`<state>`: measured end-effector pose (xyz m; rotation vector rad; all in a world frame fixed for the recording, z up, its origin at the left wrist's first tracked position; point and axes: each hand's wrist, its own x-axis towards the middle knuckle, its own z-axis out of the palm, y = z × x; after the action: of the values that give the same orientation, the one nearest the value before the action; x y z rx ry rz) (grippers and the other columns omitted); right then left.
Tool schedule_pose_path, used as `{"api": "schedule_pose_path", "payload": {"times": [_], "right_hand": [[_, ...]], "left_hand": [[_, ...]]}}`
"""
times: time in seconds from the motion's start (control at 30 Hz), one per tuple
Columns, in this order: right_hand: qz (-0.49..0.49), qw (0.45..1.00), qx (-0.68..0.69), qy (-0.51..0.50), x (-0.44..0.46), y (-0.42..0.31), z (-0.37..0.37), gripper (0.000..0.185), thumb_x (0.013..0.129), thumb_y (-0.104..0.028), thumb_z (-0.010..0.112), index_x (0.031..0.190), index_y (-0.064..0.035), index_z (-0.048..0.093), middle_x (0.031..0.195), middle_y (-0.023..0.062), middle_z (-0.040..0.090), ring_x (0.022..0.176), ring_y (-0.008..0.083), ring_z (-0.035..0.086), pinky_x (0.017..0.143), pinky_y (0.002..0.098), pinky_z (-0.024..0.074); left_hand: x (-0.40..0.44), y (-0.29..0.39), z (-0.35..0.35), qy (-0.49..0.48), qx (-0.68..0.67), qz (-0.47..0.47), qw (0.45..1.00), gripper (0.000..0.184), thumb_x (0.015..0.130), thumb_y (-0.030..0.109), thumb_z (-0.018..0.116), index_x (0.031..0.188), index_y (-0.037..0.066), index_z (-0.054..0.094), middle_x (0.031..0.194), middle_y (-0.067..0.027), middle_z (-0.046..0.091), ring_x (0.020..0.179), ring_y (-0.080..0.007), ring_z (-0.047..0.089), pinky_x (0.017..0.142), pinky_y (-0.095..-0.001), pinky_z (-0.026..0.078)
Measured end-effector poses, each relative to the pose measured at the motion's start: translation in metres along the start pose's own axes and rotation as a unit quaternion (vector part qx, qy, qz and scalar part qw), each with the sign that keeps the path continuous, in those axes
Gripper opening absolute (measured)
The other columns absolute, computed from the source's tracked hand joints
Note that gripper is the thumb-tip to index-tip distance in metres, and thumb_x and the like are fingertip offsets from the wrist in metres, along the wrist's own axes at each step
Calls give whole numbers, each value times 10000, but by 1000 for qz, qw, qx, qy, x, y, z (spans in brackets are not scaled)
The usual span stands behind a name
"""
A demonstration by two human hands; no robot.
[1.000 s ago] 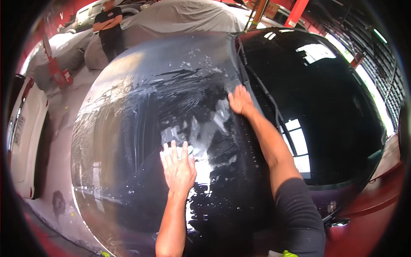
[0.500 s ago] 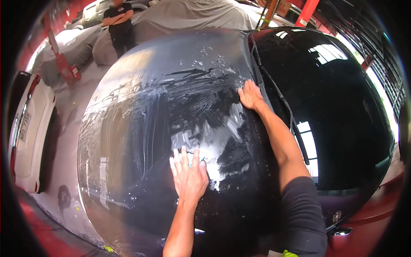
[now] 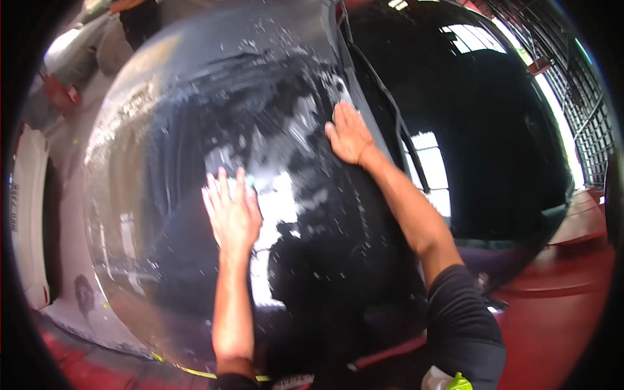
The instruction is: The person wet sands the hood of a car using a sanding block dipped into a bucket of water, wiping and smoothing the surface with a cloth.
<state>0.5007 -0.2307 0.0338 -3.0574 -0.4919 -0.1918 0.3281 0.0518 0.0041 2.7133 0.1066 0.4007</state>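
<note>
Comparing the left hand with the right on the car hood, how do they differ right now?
Place: the left hand lies nearer the middle of the hood; the right hand is by its edge, close to the windshield.
Pose: the left hand's fingers are visibly spread; the right hand's sit closer together.
Shared: both hands are palm down, backs to the camera.

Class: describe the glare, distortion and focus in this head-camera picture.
Head view: white glare washes patches of the black hood and windshield; head view: wide-angle distortion bows the hood's outline, edges darkened; head view: the white car looks soft.
</note>
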Motion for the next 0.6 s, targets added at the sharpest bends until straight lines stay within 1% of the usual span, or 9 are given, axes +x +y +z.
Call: {"api": "schedule_pose_path", "payload": {"times": [0.1, 0.2, 0.3, 0.37, 0.4, 0.47, 0.5, 0.57, 0.6], "right_hand": [[-31, 999, 8, -16, -169, -26, -30, 703, 1054, -385, 368, 1534, 117, 259, 1628, 300, 221, 1530, 423, 199, 1256, 502, 149], [-4, 997, 30, -65, -315, -42, -71, 705, 1036, -342, 432, 1535, 121, 246, 1616, 318, 228, 1525, 441, 198, 1253, 509, 148], [57, 989, 35, -133, -415, -34, -96, 736, 1024, -330, 462, 1541, 129, 210, 1619, 328, 206, 1524, 447, 196, 1253, 511, 138], [40, 991, 25, -127, -437, -26, -101, 739, 1028, -335, 454, 1541, 133, 202, 1622, 331, 189, 1528, 446, 183, 1255, 506, 129], [26, 991, 21, -131, -444, -23, -98, 742, 1033, -341, 446, 1541, 137, 193, 1626, 334, 171, 1532, 445, 169, 1257, 502, 121], [-4, 989, 18, -149, -367, -30, -99, 733, 1049, -353, 416, 1537, 145, 191, 1631, 337, 145, 1540, 442, 136, 1260, 497, 112], [-10, 992, -1, -122, -315, -37, -87, 727, 1069, -383, 357, 1539, 143, 183, 1635, 332, 130, 1545, 434, 116, 1262, 490, 106], [2, 999, 16, -35, -208, -31, -49, 736, 1079, -437, 275, 1535, 137, 212, 1629, 330, 159, 1542, 430, 131, 1266, 475, 103], [21, 999, 33, -16, -162, -27, -36, 722, 1077, -435, 282, 1530, 126, 250, 1622, 325, 200, 1537, 427, 157, 1266, 469, 114]], "left_hand": [[-6, -2, -3, -16, -2, -6, 1000, 495, 1025, 287, 496, 1493, 128, 488, 1577, -224, 386, 1510, -414, 252, 1240, -522, 169], [-9, -3, -6, -6, -2, 8, 1000, 495, 1020, 301, 496, 1481, 121, 507, 1564, -225, 403, 1502, -412, 265, 1238, -524, 168], [-9, -2, -6, 9, -15, 7, 1000, 494, 1020, 300, 493, 1480, 119, 509, 1560, -227, 409, 1501, -414, 266, 1236, -529, 172], [-9, -5, -2, 17, -16, 9, 1000, 497, 1017, 297, 492, 1482, 121, 508, 1562, -227, 407, 1501, -415, 266, 1236, -534, 169], [-10, -5, 1, 22, -21, 7, 1000, 499, 1016, 297, 491, 1483, 122, 508, 1562, -228, 407, 1503, -415, 263, 1237, -535, 165], [-10, -7, 8, 38, -30, 7, 999, 504, 1016, 303, 485, 1488, 129, 504, 1569, -227, 400, 1510, -416, 251, 1241, -536, 149], [-16, -9, 12, 31, -27, 0, 999, 504, 1016, 303, 485, 1488, 129, 504, 1569, -227, 400, 1510, -416, 251, 1241, -536, 149], [-10, -11, 12, 39, -13, 16, 999, 498, 1027, 317, 478, 1495, 148, 493, 1569, -222, 402, 1507, -417, 264, 1239, -531, 167], [-9, -9, 10, 30, 9, 13, 999, 499, 1028, 320, 477, 1499, 154, 490, 1564, -224, 409, 1503, -420, 275, 1237, -532, 176]]}}
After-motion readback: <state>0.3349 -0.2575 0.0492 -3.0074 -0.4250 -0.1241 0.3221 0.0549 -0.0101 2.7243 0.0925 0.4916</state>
